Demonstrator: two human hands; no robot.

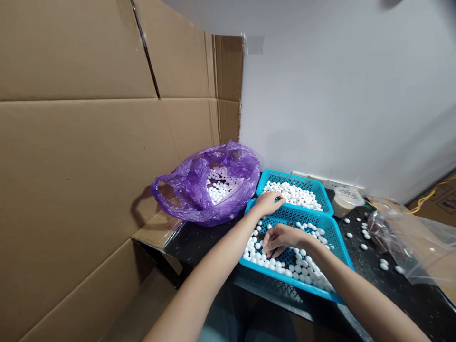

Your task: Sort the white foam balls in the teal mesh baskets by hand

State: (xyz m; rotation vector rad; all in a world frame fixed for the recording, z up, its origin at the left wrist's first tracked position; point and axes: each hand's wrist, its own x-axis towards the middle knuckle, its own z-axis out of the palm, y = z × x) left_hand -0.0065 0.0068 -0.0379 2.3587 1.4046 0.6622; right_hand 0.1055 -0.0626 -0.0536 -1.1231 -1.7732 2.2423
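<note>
My left hand [270, 203] is over the rims where two blue plastic baskets meet, its fingers bent together. What lies under those fingers is hidden. Inside the near blue basket [295, 283], my right hand [280, 238] has its fingertips pinched low among small white balls [304, 270]. Whether a ball is in that pinch cannot be made out. The balls there lie mostly along the near side and corners, with dark mesh floor showing in the middle. Behind it, the far blue basket [326, 197] holds a thick layer of white balls [292, 194].
Left of the baskets, an open purple plastic bag [185, 190] contains more white balls. A lidded clear tub [347, 200] and a clear plastic bag [413, 237] are on the right. Loose balls [363, 246] dot the black table [199, 242]. Cardboard [89, 156] walls the left side.
</note>
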